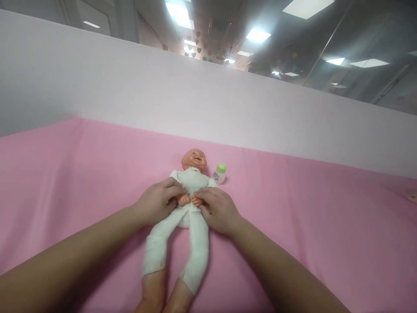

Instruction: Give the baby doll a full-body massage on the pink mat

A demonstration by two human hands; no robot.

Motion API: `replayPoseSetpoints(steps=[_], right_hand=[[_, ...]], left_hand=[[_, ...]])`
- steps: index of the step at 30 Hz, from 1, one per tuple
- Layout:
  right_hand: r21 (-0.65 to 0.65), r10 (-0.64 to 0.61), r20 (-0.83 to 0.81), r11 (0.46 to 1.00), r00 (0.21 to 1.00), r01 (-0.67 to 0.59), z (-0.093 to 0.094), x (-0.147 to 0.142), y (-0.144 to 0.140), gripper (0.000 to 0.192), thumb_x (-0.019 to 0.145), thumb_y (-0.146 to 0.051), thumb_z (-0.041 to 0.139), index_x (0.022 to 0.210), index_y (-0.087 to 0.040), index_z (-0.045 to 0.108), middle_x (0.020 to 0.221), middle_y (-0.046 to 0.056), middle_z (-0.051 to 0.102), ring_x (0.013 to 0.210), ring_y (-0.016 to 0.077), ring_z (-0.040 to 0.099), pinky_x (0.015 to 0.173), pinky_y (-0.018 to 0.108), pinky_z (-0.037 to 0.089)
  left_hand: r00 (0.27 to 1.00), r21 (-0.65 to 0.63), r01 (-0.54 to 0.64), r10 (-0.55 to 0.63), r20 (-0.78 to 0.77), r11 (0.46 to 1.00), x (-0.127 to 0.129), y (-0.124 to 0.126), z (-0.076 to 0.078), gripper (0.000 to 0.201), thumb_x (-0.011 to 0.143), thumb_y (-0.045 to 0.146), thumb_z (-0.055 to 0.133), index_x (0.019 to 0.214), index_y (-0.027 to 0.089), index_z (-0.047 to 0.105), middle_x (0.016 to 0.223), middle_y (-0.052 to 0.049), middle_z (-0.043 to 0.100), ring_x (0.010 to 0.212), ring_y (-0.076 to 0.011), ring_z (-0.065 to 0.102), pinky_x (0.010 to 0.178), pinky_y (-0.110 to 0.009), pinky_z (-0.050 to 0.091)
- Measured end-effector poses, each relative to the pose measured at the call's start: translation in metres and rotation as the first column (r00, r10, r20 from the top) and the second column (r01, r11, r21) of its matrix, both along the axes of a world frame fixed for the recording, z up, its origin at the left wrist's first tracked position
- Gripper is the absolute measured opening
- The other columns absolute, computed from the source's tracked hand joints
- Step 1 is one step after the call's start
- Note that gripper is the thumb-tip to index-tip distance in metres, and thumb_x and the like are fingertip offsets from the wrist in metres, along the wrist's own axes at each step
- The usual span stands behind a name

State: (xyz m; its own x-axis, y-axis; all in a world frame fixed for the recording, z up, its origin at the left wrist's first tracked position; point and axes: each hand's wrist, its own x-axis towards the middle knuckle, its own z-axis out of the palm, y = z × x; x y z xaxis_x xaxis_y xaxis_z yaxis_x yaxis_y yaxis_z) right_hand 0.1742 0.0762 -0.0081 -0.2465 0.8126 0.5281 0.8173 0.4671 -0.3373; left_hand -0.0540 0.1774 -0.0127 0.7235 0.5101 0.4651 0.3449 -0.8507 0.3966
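Two hands: both mine, both laid on the doll (189, 204) at its middle, one from each side.
Left hand (158, 201): rests on the doll's belly from the left; fingers bent and close together, tips meeting the doll's small right hand (183, 199). I press and cup rather than clamp; I cannot tell whether the thumb goes under the body.
Right hand (217, 209): mirrors the left from the other side; fingers together and extended, tips touching the doll's small left hand (196, 200). Palm lies over the doll's hip and the cloth beside it.
Contact point: the two doll hands sit side by side on the belly, just between my fingertips, touching or nearly so.
Doll position: flat on its back at the centre of the surface, head (194, 159) away from me, legs toward me.
Doll clothing: white one-piece suit covering trunk, arms and legs; bare lower legs (163, 295) show at the bottom edge of the view.
Doll legs: slightly spread, lying flat, both pointing at me.
Bottle (220, 173): small, white with a green cap, standing upright just beside the doll's left shoulder; apart from both my hands.
Surface: pink cloth (309, 226), smooth, covering everything under the doll and my forearms.
Backdrop: pale wall panel (130, 91) rising behind the cloth.
Overhead: ceiling lights (257, 34) above the panel.
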Motion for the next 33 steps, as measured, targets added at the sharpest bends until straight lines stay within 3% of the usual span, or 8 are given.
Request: replayPoseSetpoints(steps=[4, 9, 12, 16, 19, 24, 29, 33], right_hand=[[-0.046, -0.18, -0.268, 0.984, 0.947, 0.174, 0.0, 0.014, 0.002, 0.036, 0.085, -0.021, 0.064, 0.121, -0.024, 0.067, 0.103, 0.004, 0.073, 0.079, 0.0177, 0.066, 0.076, 0.033, 0.056], [-0.177, -0.419, -0.59, 0.901, 0.69, 0.396, -0.009, 0.058, 0.018, 0.053, 0.087, -0.047, 0.065, 0.134, -0.024, 0.059, 0.11, 0.006, 0.071, 0.064, 0.0137, 0.058, 0.064, 0.031, 0.054], [-0.301, -0.528, -0.683, 0.833, 0.505, 0.464, -0.021, 0.09, 0.03, 0.061, 0.086, -0.051, 0.065, 0.136, -0.02, 0.053, 0.1, 0.007, 0.071, 0.065, 0.0166, 0.062, 0.061, 0.031, 0.055], [-0.461, -0.687, -0.589, 0.718, 0.426, 0.522, -0.034, 0.117, 0.036, 0.057, 0.083, -0.049, 0.067, 0.13, -0.019, 0.054, 0.087, 0.004, 0.07, 0.059, 0.0178, 0.062, 0.053, 0.029, 0.052], [-0.468, -0.706, -0.559, 0.702, 0.435, 0.537, -0.039, 0.123, 0.035, 0.059, 0.079, -0.046, 0.072, 0.129, -0.02, 0.055, 0.094, 0.006, 0.072, 0.067, 0.0193, 0.065, 0.06, 0.031, 0.054], [-0.4, -0.765, -0.409, 0.64, 0.497, 0.655, -0.04, 0.125, 0.036, 0.062, 0.078, -0.046, 0.074, 0.13, -0.02, 0.056, 0.114, 0.011, 0.071, 0.098, 0.024, 0.069, 0.085, 0.033, 0.053], [-0.371, -0.793, -0.401, 0.599, 0.459, 0.71, -0.04, 0.127, 0.037, 0.062, 0.081, -0.048, 0.071, 0.134, -0.02, 0.054, 0.118, 0.011, 0.071, 0.107, 0.0244, 0.068, 0.093, 0.034, 0.05], [-0.377, -0.798, -0.416, 0.588, 0.436, 0.716, -0.04, 0.128, 0.037, 0.06, 0.082, -0.046, 0.07, 0.133, -0.021, 0.054, 0.118, 0.01, 0.071, 0.107, 0.0234, 0.069, 0.092, 0.033, 0.051]], left_hand=[[0.954, -0.214, -0.178, 0.222, 0.202, 0.96, -0.002, 0.002, 0.005, 0.027, 0.088, 0.039, 0.062, 0.108, 0.024, 0.073, 0.099, -0.005, 0.071, 0.079, -0.0182, 0.066, 0.072, -0.03, 0.054], [0.706, -0.639, -0.224, 0.575, 0.414, 0.736, -0.021, 0.034, 0.002, 0.052, 0.074, 0.041, 0.074, 0.12, 0.02, 0.062, 0.092, -0.002, 0.068, 0.071, -0.0165, 0.064, 0.064, -0.029, 0.055], [0.601, -0.782, -0.22, 0.712, 0.363, 0.584, -0.035, 0.063, -0.007, 0.055, 0.068, 0.035, 0.074, 0.118, 0.017, 0.061, 0.081, -0.001, 0.064, 0.061, -0.0156, 0.062, 0.057, -0.029, 0.054], [0.608, -0.727, -0.503, 0.79, 0.086, 0.467, -0.051, 0.085, -0.011, 0.042, 0.074, 0.038, 0.067, 0.111, 0.018, 0.064, 0.087, -0.007, 0.071, 0.075, -0.0243, 0.07, 0.068, -0.036, 0.056], [0.686, -0.479, -0.685, 0.708, -0.168, 0.549, -0.057, 0.087, -0.007, 0.04, 0.081, 0.042, 0.058, 0.112, 0.019, 0.067, 0.105, -0.012, 0.073, 0.097, -0.0325, 0.069, 0.083, -0.044, 0.054], [0.719, -0.021, -0.654, 0.613, -0.327, 0.756, -0.045, 0.065, -0.005, 0.059, 0.084, 0.048, 0.055, 0.134, 0.018, 0.062, 0.148, -0.021, 0.052, 0.14, -0.0474, 0.04, 0.109, -0.062, 0.036], [0.887, 0.094, -0.28, 0.296, -0.355, 0.955, -0.022, 0.022, -0.007, 0.075, 0.08, 0.044, 0.065, 0.151, 0.025, 0.048, 0.167, -0.016, 0.025, 0.153, -0.0492, 0.012, 0.117, -0.065, 0.023], [0.936, 0.058, 0.062, -0.038, -0.35, 0.996, -0.016, -0.004, -0.003, 0.088, 0.077, 0.033, 0.07, 0.158, 0.031, 0.036, 0.17, -0.013, 0.014, 0.154, -0.0469, 0.008, 0.117, -0.067, 0.026]])
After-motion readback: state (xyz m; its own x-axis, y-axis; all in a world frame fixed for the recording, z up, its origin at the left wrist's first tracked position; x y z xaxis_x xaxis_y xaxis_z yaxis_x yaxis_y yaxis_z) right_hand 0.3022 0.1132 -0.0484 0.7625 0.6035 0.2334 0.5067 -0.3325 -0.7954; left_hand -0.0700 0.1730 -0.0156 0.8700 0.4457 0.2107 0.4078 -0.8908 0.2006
